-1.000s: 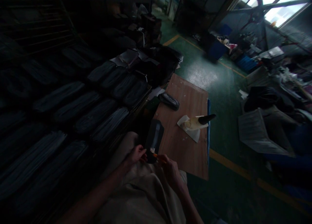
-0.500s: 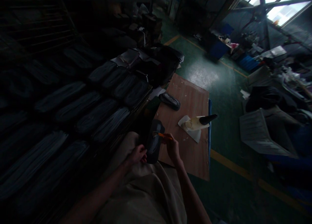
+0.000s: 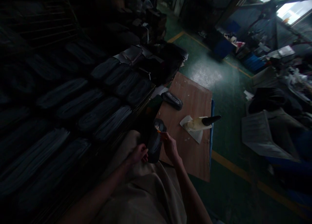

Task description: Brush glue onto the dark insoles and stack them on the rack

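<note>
A dark oblong pad (image 3: 154, 146) lies over my lap, its middle smeared with a whitish coat. My left hand (image 3: 141, 153) has its fingers curled on the pad's near left edge. In my right hand (image 3: 170, 144) is a small brush (image 3: 159, 131) with an orange handle, its bristles touching the pad near the far end. On the wooden board (image 3: 187, 162) to the right, a second dark pad (image 3: 172, 100) with a pale smear lies at the far left edge. A pale bottle (image 3: 199, 123) with a black tip stands on a white sheet (image 3: 199, 136).
Several rows of dark coated pads (image 3: 80, 102) cover a surface on my left. Behind the board are stacked dark pieces and papers (image 3: 130, 54). To the right, a pale crate (image 3: 265, 133) and heaped materials stand on the green floor (image 3: 226, 130).
The brush in my right hand has moved along the pad toward its far end. My left hand stays at the pad's near edge. The whole view has shifted slightly.
</note>
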A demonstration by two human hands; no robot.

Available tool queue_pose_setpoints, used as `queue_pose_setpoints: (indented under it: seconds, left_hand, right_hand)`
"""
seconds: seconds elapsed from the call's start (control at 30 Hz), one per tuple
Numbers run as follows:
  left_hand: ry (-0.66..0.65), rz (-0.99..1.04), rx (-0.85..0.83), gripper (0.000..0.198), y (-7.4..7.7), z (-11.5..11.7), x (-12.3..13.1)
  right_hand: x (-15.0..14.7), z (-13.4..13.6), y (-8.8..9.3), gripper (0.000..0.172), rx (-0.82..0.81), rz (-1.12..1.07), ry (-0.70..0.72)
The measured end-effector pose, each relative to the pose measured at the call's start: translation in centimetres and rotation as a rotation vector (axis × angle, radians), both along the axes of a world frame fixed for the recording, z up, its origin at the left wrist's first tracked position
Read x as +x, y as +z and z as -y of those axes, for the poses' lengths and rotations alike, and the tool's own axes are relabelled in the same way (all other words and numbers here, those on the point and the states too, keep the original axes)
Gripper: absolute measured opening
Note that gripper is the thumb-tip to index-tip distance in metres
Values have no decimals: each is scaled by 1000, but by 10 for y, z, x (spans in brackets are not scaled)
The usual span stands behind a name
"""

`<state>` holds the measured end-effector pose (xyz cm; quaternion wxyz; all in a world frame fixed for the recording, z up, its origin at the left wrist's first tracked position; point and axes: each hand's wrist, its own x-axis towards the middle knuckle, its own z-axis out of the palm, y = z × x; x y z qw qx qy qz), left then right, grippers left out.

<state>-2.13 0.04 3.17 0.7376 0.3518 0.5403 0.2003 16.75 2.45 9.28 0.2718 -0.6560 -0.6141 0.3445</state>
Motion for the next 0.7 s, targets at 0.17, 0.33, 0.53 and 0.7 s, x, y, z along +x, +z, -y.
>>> queue_pose_setpoints:
  seconds: [0.17,0.33,0.53,0.7]
  left_hand:
    - [32,20,12,20,-9,3,-2]
    - [54,-9,21,24,-11,3,-3]
    - [27,15,4,23,-4,2,-3]
    - [38,44,-5,22,-3,2,-3]
  right_hand:
    - [5,25,15,28,-120,-191,42]
    - [6,10,18,26,-20,-258,-108]
    - [-3,27,6,26,-32,-72,11]
    - [-6,72,9,24,-101,-92,60]
